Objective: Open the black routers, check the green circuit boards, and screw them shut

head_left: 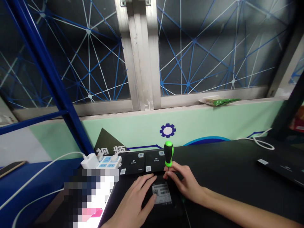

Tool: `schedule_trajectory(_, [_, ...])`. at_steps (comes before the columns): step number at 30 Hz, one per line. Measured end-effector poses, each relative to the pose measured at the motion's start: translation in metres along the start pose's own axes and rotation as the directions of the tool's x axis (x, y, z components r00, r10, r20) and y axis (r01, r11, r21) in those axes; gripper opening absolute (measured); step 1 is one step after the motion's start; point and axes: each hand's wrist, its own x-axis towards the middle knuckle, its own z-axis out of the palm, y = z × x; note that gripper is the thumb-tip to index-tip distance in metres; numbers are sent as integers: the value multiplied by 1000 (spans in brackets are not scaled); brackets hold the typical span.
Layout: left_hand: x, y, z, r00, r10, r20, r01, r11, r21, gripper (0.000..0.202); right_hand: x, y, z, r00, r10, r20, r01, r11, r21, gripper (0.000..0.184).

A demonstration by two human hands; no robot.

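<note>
A green-and-black screwdriver (168, 153) stands upright over the far right corner of a flat black device (163, 210) with a white barcode label (161, 193). The fingertips of my right hand (187, 184) pinch it low, around the shaft below the handle. Its tip is hidden by the fingers. My left hand (135, 201) lies across the left side of the device, fingers stretched out, thumb at the label's edge. Just behind the device, two similar black boxes (133, 164) lie side by side. Right of the device is a thin dark object with a green part, too dim to name.
A white power strip (108, 162) with a charger (90, 161) and cables stands at the left back. Another black device (280, 171) lies far right, near a white cable (263, 144). A blue post (47, 72) rises at left. A green packet (219, 101) rests on the sill.
</note>
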Motion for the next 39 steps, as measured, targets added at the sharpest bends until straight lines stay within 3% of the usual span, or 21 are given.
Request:
schedule_trajectory(14, [-1, -1, 0, 1000, -9, 24, 9, 1000, 16, 45, 3, 2, 3, 994, 56, -97, -54, 998, 26, 19])
schedule_trajectory(21, [0, 1, -1, 1000, -8, 12, 8, 1000, 11, 44, 1, 1, 2, 998, 26, -54, -26, 1000, -3, 10])
schedule_trajectory(26, [1, 2, -3, 1000, -3, 15, 3, 1000, 9, 45, -1, -3, -2, 998, -50, 33, 49, 999, 9, 15])
schedule_trajectory(31, [1, 3, -3, 1000, -4, -4, 4, 1000, 3, 44, -1, 0, -1, 999, -19, 36, 19, 1000, 1, 16])
schedule_trajectory(39, [0, 0, 0, 1000, -7, 8, 6, 1000, 19, 46, 4, 3, 3, 997, 51, -61, -50, 999, 15, 17])
